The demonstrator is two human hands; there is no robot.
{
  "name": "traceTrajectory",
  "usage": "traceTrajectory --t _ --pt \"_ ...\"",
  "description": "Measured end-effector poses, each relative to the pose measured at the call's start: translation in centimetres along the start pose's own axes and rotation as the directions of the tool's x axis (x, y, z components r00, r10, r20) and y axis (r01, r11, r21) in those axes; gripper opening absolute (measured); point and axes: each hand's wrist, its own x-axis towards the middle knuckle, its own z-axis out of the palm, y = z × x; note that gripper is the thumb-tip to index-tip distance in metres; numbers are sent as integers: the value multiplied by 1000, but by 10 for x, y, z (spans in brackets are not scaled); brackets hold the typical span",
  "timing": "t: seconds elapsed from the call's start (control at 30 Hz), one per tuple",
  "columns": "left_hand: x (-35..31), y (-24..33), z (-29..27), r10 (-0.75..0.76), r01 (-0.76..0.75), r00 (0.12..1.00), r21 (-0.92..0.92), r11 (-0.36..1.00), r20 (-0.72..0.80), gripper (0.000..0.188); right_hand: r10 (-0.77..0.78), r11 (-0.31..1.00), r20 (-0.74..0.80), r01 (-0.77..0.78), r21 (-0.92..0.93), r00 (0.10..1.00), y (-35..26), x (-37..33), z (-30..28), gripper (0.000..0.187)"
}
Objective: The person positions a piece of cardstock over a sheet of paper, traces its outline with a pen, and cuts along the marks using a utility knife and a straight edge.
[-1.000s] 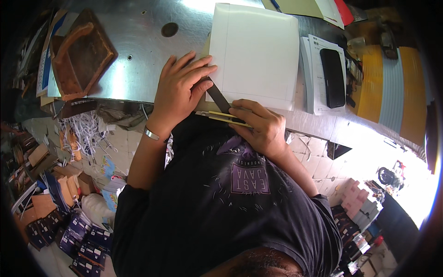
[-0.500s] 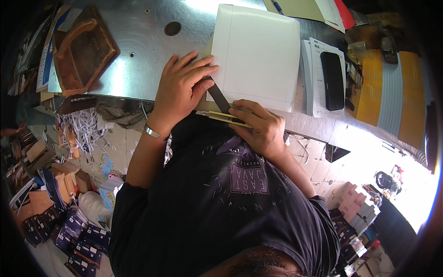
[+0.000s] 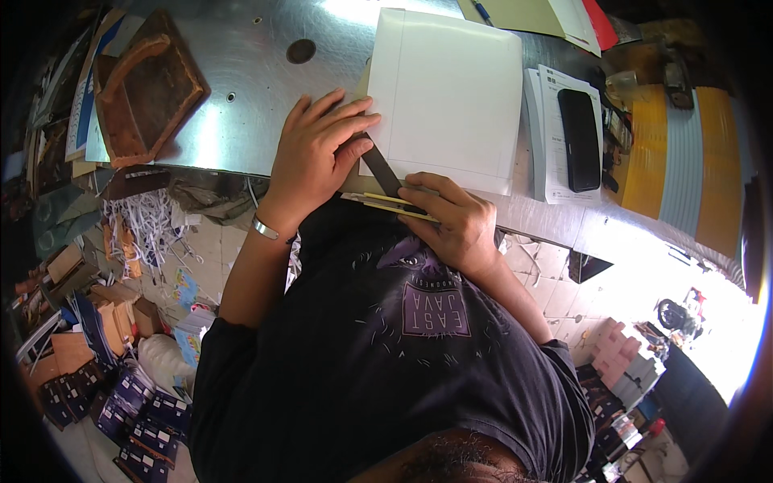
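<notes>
A flat dark grey strip [image 3: 381,164] slants across the lower left corner of a large white sheet [image 3: 455,105] with thin ruled lines near its edges. My left hand [image 3: 322,149] has the strip's upper end between thumb and index finger, its other fingers stretched over the sheet's left edge. At the strip's lower end, my right hand [image 3: 455,221] is closed round a slim yellow-edged tool [image 3: 390,205], dark in the middle. Its exact kind is hidden by the fingers. Greenish board [image 3: 350,183] shows from under the white sheet.
On the metal table [image 3: 241,48] lies a brown handled block [image 3: 153,88] at left. A black phone [image 3: 579,141] rests on printed papers [image 3: 550,181] at right, beside yellow and grey stacks [image 3: 676,161]. Paper shreds [image 3: 149,221] hang below the table; dark blue boxes [image 3: 149,439] stand lower left.
</notes>
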Motion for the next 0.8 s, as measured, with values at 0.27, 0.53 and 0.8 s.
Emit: traceTrajectory --t 0.27,0.53,0.8 --pt "0 1 1 -5 5 1000 -6 1000 -24 30 -5 1000 3 5 0 1000 0 0 0 33" --pt "2 -1 1 27 -41 991 -105 994 -133 18 -15 1000 6 15 -13 1000 1 -1 0 35" --pt "0 1 -2 85 -84 984 11 996 -157 18 -24 999 7 24 -23 1000 1 -2 -1 35"
